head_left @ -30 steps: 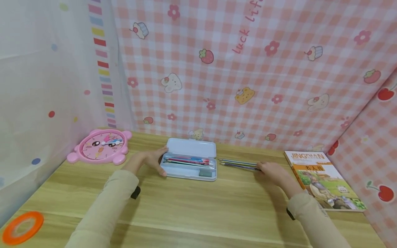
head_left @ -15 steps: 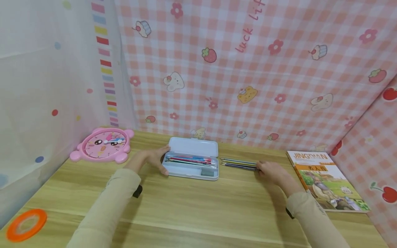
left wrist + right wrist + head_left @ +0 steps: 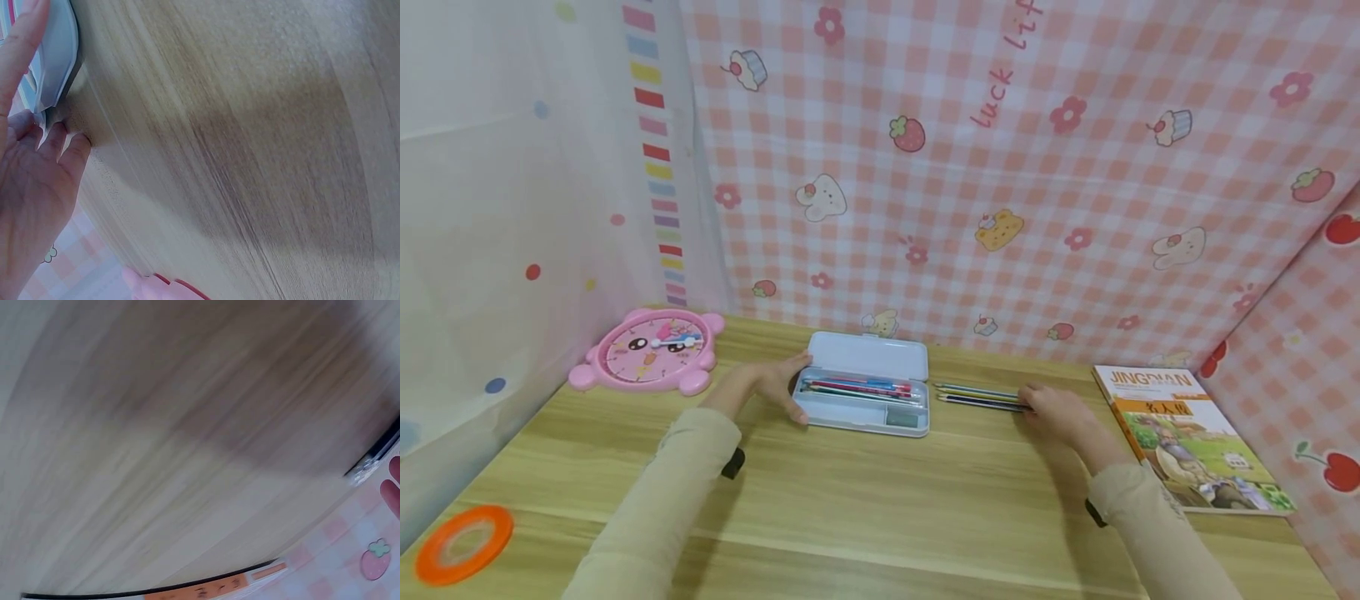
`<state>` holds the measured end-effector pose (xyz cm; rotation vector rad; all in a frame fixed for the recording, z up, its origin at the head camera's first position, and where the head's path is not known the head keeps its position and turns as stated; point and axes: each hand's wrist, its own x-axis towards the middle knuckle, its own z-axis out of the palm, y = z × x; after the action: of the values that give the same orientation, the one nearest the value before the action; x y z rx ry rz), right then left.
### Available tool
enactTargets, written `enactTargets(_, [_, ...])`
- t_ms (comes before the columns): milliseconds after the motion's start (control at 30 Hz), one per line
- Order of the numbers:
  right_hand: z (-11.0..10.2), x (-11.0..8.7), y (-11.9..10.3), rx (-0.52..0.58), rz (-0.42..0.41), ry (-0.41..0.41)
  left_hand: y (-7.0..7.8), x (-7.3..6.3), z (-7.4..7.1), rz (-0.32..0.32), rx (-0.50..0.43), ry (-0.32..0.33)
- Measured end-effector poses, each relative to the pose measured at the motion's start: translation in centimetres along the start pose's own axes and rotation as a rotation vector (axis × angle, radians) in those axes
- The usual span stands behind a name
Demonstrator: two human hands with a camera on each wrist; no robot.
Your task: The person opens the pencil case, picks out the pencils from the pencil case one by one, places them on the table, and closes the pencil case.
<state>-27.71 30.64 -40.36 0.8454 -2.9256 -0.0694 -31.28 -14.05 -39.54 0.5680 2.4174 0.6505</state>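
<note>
In the head view, a pale blue pencil case (image 3: pixel 863 415) lies with its lid up, several pens and pencils (image 3: pixel 857 388) in its long compartment and a dark green block (image 3: pixel 902 416) in a small one. My left hand (image 3: pixel 769 390) holds the case's left end, thumb at the front corner and fingers at the back. In the left wrist view its thumb (image 3: pixel 20 56) overlaps the case. To the right of the case lie several loose pencils (image 3: pixel 977 398), tips pointing left. My right hand (image 3: pixel 1054 412) grips their right ends, which it hides. Only two fingertips show in the right wrist view.
A pink clock (image 3: pixel 651 354) is at the back left, and an orange ring (image 3: pixel 463 546) lies at the front left. On the right is a book (image 3: pixel 1195 442). Cloth walls (image 3: pixel 955 183) stand along the table's back and sides.
The head view has shifted slightly. The loose pencils look a little more spread apart, and my right hand has shifted slightly at their ends. My left hand stays at the case.
</note>
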Motion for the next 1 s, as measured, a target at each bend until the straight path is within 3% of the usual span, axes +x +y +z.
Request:
enactTargets(200, [-0.4,2.0,-1.9,0.08,0.006,-0.031,0.5,-0.6,0.0,-0.018,0.022,0.015])
enactTargets(400, [-0.9,4.6,-4.6,0.123,-0.01,-0.031,0.1,-0.3,0.1,-0.013,0.022,0.021])
enactTargets(667, [-1.5,8.1,-8.5,0.181,-0.124,0.017,0.3,-0.4,0.2,-0.03,-0.001,0.018])
enactTargets(1000, [-1.5,10.5,-11.8,0.172,-0.123,-0.134,0.5,-0.3,0.2,-0.035,0.025,0.016])
